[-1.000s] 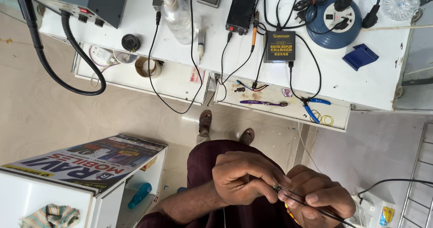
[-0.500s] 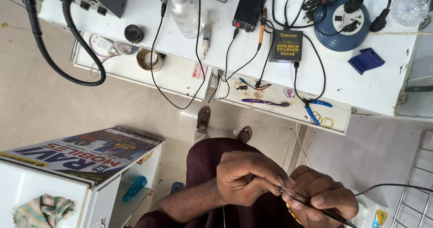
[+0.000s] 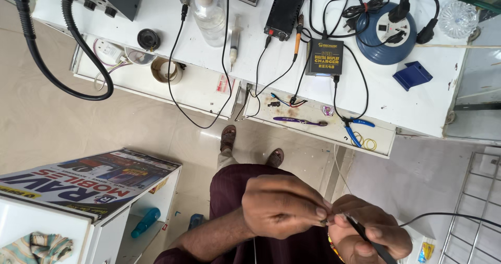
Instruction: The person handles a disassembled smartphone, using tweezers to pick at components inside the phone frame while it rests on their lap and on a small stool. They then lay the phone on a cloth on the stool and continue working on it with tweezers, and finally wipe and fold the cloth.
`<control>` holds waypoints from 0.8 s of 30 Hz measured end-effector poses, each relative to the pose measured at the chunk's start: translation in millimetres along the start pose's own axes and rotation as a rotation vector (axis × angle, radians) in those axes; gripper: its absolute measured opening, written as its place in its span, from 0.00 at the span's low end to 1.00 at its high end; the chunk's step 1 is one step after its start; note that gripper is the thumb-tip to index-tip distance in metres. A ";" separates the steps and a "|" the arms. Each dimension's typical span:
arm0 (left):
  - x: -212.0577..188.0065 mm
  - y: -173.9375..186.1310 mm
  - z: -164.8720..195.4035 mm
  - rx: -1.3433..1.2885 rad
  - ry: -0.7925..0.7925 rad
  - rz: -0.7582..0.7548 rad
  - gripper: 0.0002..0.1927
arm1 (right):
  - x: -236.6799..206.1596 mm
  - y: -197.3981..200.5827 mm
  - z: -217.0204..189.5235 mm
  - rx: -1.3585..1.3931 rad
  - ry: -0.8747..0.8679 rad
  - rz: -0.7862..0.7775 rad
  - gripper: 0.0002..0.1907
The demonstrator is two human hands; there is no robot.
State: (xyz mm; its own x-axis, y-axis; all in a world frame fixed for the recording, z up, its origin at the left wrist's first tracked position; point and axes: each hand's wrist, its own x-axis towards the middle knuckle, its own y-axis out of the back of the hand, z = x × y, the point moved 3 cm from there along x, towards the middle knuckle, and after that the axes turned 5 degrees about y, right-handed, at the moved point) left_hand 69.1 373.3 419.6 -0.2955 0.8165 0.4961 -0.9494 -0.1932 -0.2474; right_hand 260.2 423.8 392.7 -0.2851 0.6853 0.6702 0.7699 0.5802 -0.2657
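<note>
A: Head view: what is seen at the bottom?

B: Two hands are seen, brought together over a lap in dark maroon cloth. The left hand is curled, its fingertips pinched on something very small where the hands meet; what that bit is cannot be told. The right hand is closed around a thin dark tool, whose tip is aimed at that pinch point. A black cable is seen running off to the right from near this hand.

A: And what is laid out beyond them?

B: A white bench is seen well apart from the hands. On it a clear bottle, a syringe, a small black box, a black charger, a round blue socket reel and a blue holder are set. In the open drawer below, blue-handled cutters lie. A black hose is looped at left. Sandalled feet are seen on the floor, and a white cabinet with a printed board stands lower left
</note>
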 end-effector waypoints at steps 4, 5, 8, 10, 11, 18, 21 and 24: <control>5.3 1.3 12.2 0.224 -0.218 0.018 0.07 | 9.9 -7.8 -5.9 -0.043 -0.022 -0.005 0.16; 6.4 2.2 14.9 0.261 -0.253 -0.002 0.08 | 12.4 -10.7 -9.1 -0.029 -0.056 -0.007 0.16; 7.8 6.8 22.6 0.360 -0.324 -0.072 0.08 | 16.9 -20.9 -10.3 -0.063 -0.080 0.018 0.17; 6.8 9.1 25.9 0.401 -0.320 -0.130 0.10 | 18.1 -25.6 -8.6 -0.094 -0.072 0.039 0.18; 6.6 9.1 26.1 0.400 -0.311 -0.126 0.10 | 18.5 -26.7 -7.2 -0.100 -0.067 0.045 0.17; 0.1 -5.1 14.4 0.173 -0.179 0.000 0.10 | 15.4 -22.9 -10.8 -0.051 -0.129 0.050 0.17; -5.3 -5.5 11.5 0.114 -0.117 0.014 0.09 | 12.7 -21.4 -12.4 -0.058 -0.154 0.050 0.17; -9.3 -6.6 11.1 0.117 -0.090 0.012 0.08 | 12.2 -20.4 -12.2 -0.069 -0.141 0.022 0.16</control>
State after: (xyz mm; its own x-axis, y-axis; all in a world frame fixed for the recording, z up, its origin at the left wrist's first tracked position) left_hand 77.0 361.0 425.9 -0.3102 0.7628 0.5674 -0.9501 -0.2692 -0.1575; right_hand 248.0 415.0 414.8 -0.3413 0.7552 0.5596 0.8131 0.5359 -0.2274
